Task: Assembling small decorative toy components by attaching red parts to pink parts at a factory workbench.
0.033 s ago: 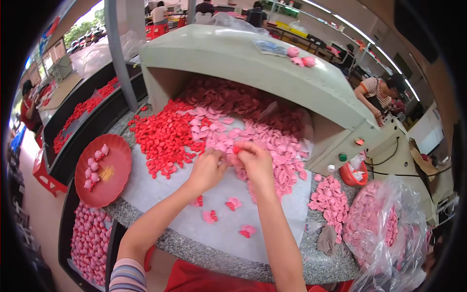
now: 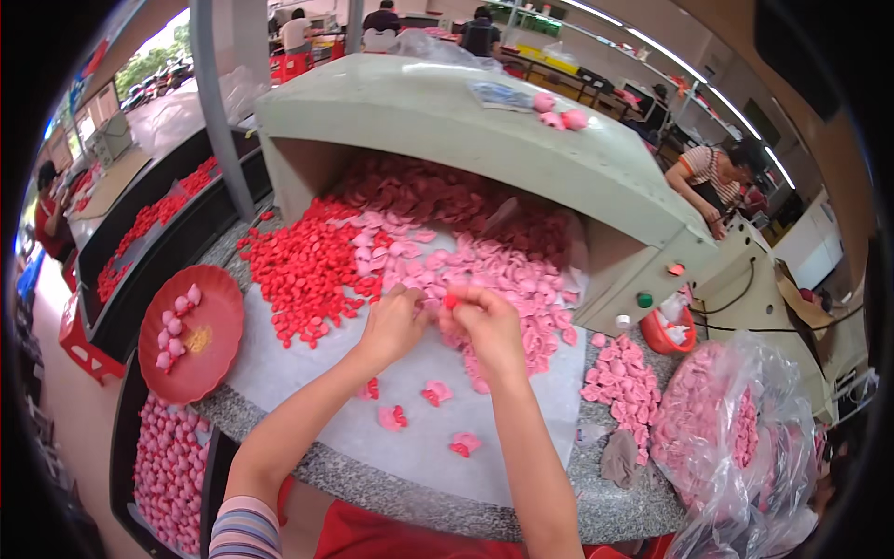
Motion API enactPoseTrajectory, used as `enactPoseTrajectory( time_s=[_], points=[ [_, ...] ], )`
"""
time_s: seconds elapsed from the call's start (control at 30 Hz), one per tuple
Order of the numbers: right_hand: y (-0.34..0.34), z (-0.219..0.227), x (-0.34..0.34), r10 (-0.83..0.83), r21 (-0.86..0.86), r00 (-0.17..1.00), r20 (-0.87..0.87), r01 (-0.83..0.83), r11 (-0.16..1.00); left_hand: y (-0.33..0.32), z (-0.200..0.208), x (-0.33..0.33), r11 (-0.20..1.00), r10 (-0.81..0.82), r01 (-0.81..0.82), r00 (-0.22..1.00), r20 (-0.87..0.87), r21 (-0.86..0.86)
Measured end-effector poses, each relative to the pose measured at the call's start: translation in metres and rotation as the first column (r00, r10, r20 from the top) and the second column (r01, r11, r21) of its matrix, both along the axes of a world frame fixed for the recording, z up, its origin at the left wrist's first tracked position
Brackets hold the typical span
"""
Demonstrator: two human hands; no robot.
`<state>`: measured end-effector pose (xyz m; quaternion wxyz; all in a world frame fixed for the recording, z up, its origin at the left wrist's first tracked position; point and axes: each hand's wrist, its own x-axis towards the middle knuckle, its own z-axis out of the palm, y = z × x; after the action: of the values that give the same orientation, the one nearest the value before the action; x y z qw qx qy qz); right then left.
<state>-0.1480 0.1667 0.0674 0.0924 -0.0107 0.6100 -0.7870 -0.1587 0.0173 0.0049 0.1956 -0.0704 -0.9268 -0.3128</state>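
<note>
My right hand (image 2: 491,328) pinches a small red piece (image 2: 452,301) between thumb and fingertips. Close beside it, my left hand (image 2: 395,324) has its fingers closed at a pink piece (image 2: 429,304), mostly hidden by the fingers. Both hands meet just above the white sheet, in front of a heap of soft pink cupped pieces (image 2: 526,340). To the left of that heap lies a pile of small glossy red pieces (image 2: 303,270). Several pink pieces with red parts joined to them, such as this pink-and-red piece (image 2: 436,392), lie on the sheet (image 2: 363,443) below my wrists.
A grey-green metal hood (image 2: 447,112) arches over the heaps. At left, a red scalloped dish (image 2: 223,349) holds pink balls, above a black bin of pink-and-red pieces (image 2: 172,466). At right stand a small red basket (image 2: 667,337) and a clear plastic bag (image 2: 745,419). Other people sit farther off.
The view has shifted slightly, so the surroundings appear a little farther left. Both hands stay together at the pink heap, the red piece still in my right fingertips.
</note>
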Motion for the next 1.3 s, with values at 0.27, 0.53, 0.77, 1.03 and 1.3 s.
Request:
enactPoseTrajectory(
  time_s=[0.27, 0.53, 0.77, 1.03, 1.3],
  points=[
    [0.08, -0.038, 0.087, 0.067, 0.007, 0.996, 0.052, -0.067, 0.998, 0.026, -0.006, -0.013, 0.985, -0.014, 0.004, 0.998, 0.056, 0.175],
    [0.1, -0.026, 0.109, 0.066, -0.159, 0.996, 0.062, -0.056, 0.986, 0.044, 0.05, 0.069, 0.528, -0.491, -0.082, 0.782, 0.382, 0.845],
    [0.079, 0.001, 0.125, -0.071, 0.272, 0.877, -0.476, 0.224, 0.936, 0.065, 0.071, 0.1, 0.405, -0.68, -0.139, 0.614, 0.4, 0.904],
    [0.078, 0.008, 0.131, 0.123, 0.495, 0.802, -0.584, 0.232, 0.837, 0.059, 0.061, 0.102, 0.433, -0.717, -0.129, 0.55, 0.428, 0.892],
    [0.083, 0.013, 0.13, 0.049, 0.587, 0.911, -0.409, 0.222, 0.779, 0.053, 0.061, 0.096, 0.231, -0.88, -0.402, 0.303, 0.367, 0.886]
  ],
)
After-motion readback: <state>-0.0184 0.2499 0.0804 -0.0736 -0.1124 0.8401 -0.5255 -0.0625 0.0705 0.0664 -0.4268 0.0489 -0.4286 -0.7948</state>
